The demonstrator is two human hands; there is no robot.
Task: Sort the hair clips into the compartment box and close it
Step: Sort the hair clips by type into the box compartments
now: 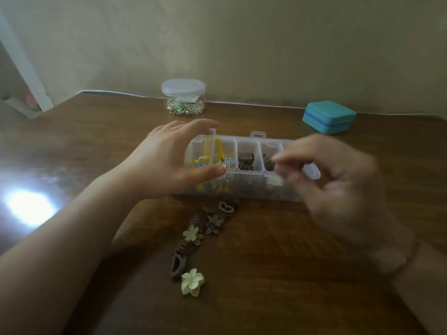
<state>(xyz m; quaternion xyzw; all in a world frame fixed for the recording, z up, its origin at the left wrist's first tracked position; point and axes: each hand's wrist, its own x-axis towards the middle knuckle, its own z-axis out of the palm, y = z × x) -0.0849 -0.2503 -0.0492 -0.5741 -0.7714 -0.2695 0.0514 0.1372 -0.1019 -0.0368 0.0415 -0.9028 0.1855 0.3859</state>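
A clear plastic compartment box [246, 141] lies open on the brown table, its lid folded down toward me. Yellow and blue clips fill its left cells, dark brown clips [246, 160] the middle ones. My left hand [174, 160] grips the box's left end, thumb on the front rim and fingers at the back corner. My right hand [338, 184], blurred by motion, hovers over the box's right end with fingertips pinched together; whether they hold a clip is unclear. In front of the box lie several loose clips: brown flowers [214, 223], a brown heart [226, 208], pale yellow flowers [192, 281].
A round clear jar [183, 96] with a lid, holding gold and green trinkets, stands at the back by the wall. A teal square case [329, 116] sits at the back right. Glare marks the table [278, 262] at the left.
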